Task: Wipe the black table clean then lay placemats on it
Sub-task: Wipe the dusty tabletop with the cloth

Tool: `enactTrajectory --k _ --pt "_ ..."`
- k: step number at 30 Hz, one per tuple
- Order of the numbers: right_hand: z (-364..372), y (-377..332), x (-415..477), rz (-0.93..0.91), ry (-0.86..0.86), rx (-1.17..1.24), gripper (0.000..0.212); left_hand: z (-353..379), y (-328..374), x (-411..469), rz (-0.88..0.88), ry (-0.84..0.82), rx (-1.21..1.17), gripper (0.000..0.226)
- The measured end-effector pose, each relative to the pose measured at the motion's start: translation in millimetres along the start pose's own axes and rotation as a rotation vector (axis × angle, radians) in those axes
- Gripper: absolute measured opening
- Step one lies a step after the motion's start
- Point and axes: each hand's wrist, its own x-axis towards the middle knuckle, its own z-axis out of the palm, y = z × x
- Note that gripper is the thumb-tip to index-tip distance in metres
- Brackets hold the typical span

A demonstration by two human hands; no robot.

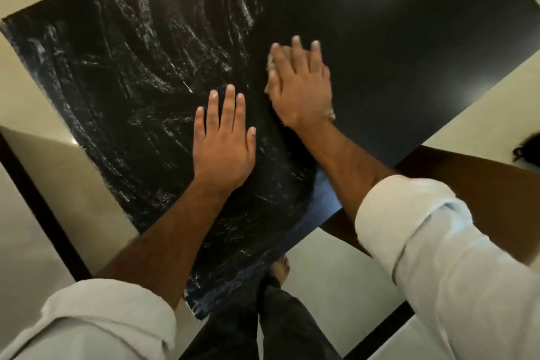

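The black table (409,38) fills most of the view. It sits slanted, with one corner pointing down toward the person's bare foot (280,267). Its far end is cut off by the top of the picture, so which side is the long one cannot be told.

The left part of the table top is wet and shiny, with lots of white streaks. The streaks run in long curved lines from the near corner up toward the far edge. The right part is smooth, dull and dark, with a soft spot of light near the top.

A small tan cloth (272,66) lies on the table just where the wet part meets the dull part. It peeks out by the fingers and again by the wrist, so its long way runs along the hand on top of it.

The right hand (301,85) lies flat on the cloth and presses it down, with its fingers straight and a little apart. The left hand (223,146) rests flat on the wet part, just beside the right one, with its fingers straight and spread and nothing in it. Both hands point up and away from the person.

Both arms wear white sleeves (438,242) rolled up. A pale floor (29,213) shows around the table.
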Motion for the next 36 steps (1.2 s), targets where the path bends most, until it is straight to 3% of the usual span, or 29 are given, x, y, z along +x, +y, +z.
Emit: enactTrajectory --k 7,12,14,18,25,28,32,36 --pt "-15 37 -159 -0.179 -0.157 0.025 0.062 -11 -8 -23 -0.016 -0.034 -0.006 0.073" --pt "-18 107 -142 0.175 -0.138 0.031 0.061 -4 8 -83 -0.048 -0.076 0.029 0.075" --pt "-17 107 -114 0.227 -0.123 0.060 0.062 -1 11 -86 -0.064 -0.060 0.033 0.072" --pt "-9 53 -103 0.089 -0.091 0.057 0.064 3 12 -84 -0.059 -0.059 0.043 0.071" --pt "-13 24 -237 -0.199 -0.228 0.064 0.066 -3 14 -85 -0.050 -0.032 0.038 0.073" --pt "-15 55 -241 -0.077 -0.247 0.064 0.066 -4 6 -85 -0.037 -0.049 0.031 0.075" --pt "-14 81 -174 0.193 -0.145 0.061 0.064 -2 -11 -90 0.058 -0.057 0.069 0.073" --pt "-9 38 -144 0.175 -0.106 0.057 0.065 -2 -14 -94 0.064 -0.035 0.061 0.070"
